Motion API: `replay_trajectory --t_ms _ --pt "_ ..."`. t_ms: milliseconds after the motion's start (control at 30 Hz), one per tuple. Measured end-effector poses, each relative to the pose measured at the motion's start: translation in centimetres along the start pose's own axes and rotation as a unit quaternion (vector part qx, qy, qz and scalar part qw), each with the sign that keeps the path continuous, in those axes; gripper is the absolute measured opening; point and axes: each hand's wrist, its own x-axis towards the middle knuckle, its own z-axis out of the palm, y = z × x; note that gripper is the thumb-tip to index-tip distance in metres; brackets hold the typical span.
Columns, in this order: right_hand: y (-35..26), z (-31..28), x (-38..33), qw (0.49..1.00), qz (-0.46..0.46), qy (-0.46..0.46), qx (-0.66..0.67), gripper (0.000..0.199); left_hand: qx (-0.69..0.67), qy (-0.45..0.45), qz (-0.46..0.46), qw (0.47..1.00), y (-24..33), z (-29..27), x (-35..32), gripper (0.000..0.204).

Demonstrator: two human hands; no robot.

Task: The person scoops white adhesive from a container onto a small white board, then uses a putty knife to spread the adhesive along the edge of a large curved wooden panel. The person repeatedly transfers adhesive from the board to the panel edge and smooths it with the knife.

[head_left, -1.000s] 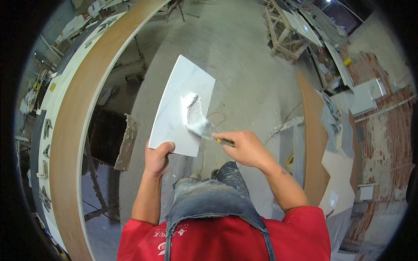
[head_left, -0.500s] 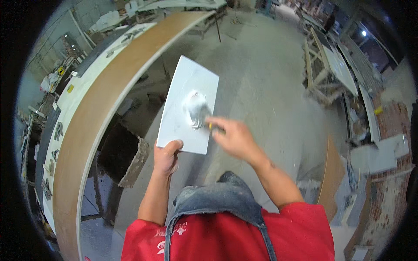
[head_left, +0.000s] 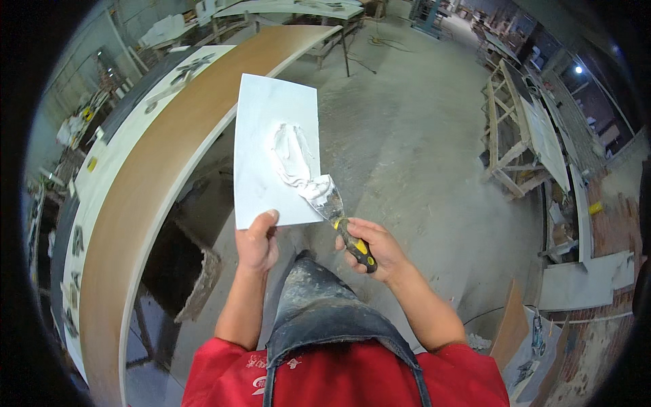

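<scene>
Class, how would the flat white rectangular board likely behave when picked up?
The flat white rectangular board seems stiff: gripped at its lower edge by the left hand, it shows no visible sag. Its smooth face may be slippery where the soft-looking white paste lies.

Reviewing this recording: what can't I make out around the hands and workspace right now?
All in the head view:
White panel: its underside faces away from the camera.
Left hand: fingers mostly hidden behind the panel.
Scraper in the right hand: blade end covered by white paste.
Long brown board: near end cut off by the lower edge.
Dark tools at left: too small to identify.
</scene>
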Motion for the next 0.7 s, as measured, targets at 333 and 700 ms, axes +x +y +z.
replay_trajectory --t_ms 333,700 --pt "-17.4 -2.8 17.2 0.991 -0.086 0.021 -0.096 0.038 0.004 -0.119 -0.079 0.99 -1.3 3.3 20.1 0.056" --pt "-24.0 -2.3 31.2 0.997 -0.016 0.01 0.073 0.041 0.086 -0.046 -0.069 0.993 -5.9 9.8 29.8 0.047"
